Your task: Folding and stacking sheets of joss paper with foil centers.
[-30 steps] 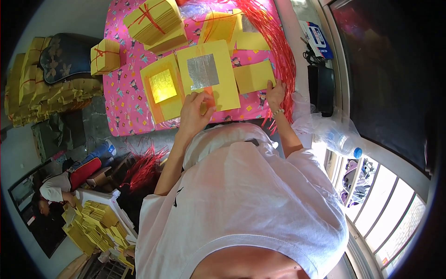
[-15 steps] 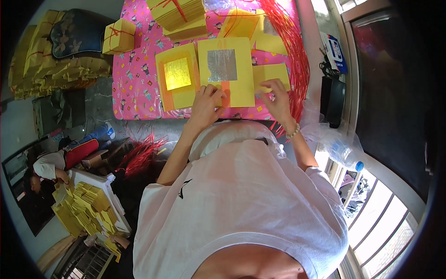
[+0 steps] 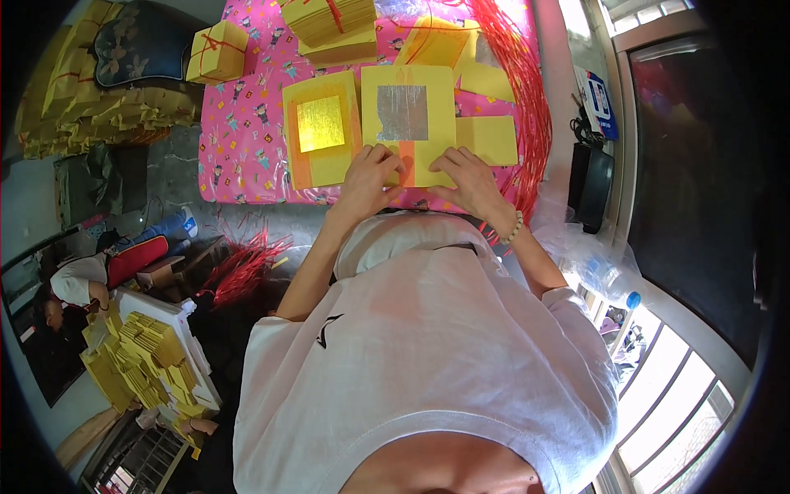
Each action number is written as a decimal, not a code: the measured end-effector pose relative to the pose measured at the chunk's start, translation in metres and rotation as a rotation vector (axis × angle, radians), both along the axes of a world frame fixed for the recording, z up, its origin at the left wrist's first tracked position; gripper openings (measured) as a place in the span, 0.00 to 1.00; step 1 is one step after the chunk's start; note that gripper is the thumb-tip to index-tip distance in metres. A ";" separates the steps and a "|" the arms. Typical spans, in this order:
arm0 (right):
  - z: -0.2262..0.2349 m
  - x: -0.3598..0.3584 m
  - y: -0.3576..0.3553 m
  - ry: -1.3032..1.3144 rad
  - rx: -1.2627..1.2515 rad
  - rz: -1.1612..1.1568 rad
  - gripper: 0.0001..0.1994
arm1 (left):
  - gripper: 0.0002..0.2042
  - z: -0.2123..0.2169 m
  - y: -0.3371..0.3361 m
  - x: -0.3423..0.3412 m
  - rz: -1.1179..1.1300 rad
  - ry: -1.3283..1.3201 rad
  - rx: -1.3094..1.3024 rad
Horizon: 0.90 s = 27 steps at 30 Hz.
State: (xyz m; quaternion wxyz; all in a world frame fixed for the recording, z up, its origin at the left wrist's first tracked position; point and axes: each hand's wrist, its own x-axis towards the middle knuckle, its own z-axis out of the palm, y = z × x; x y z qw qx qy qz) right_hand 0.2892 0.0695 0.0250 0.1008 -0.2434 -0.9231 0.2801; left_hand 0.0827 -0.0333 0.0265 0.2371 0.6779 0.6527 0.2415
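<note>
A yellow paper sheet [image 3: 436, 99] with a silver foil square [image 3: 402, 113] and an orange strip lies before me. My left hand [image 3: 372, 175] bends its fingers over the sheet's lower left edge, thumb at the near side. At the lower right edge, my right hand [image 3: 469, 181] has its fingers curled onto the paper, its thumb also at the near side. How firmly either hand pinches is hard to see. Just left lies another yellow sheet [image 3: 337, 171] with a gold foil square [image 3: 320, 125]. A plain yellow piece [image 3: 490, 140] lies to the right, partly beneath the silver-foil sheet.
Yellow paper stacks [image 3: 333, 25] and a tied bundle [image 3: 218, 53] sit farther back on the pink patterned cover [image 3: 247, 156]. Red strands [image 3: 531, 107] hang along its right edge. A window with bars [image 3: 675, 387] is on the right. At lower left, a person [image 3: 82, 276] is beside yellow papers [image 3: 152, 354].
My right hand has moved left, from beside the plain yellow piece onto the silver-foil sheet's lower right edge. My left hand keeps its place on the sheet. The whole view has shifted slightly.
</note>
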 end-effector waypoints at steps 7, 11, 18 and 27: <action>-0.001 -0.001 0.004 0.006 -0.001 0.009 0.17 | 0.13 0.000 0.001 -0.001 -0.006 -0.013 -0.005; 0.003 -0.003 0.006 -0.017 -0.006 0.026 0.18 | 0.13 0.003 0.002 -0.003 -0.012 -0.008 -0.019; 0.008 -0.002 0.012 -0.018 -0.057 0.037 0.14 | 0.13 0.003 0.003 -0.010 -0.030 -0.044 -0.035; 0.007 -0.002 0.022 -0.002 -0.175 0.050 0.09 | 0.10 -0.001 0.004 -0.016 -0.027 -0.128 -0.035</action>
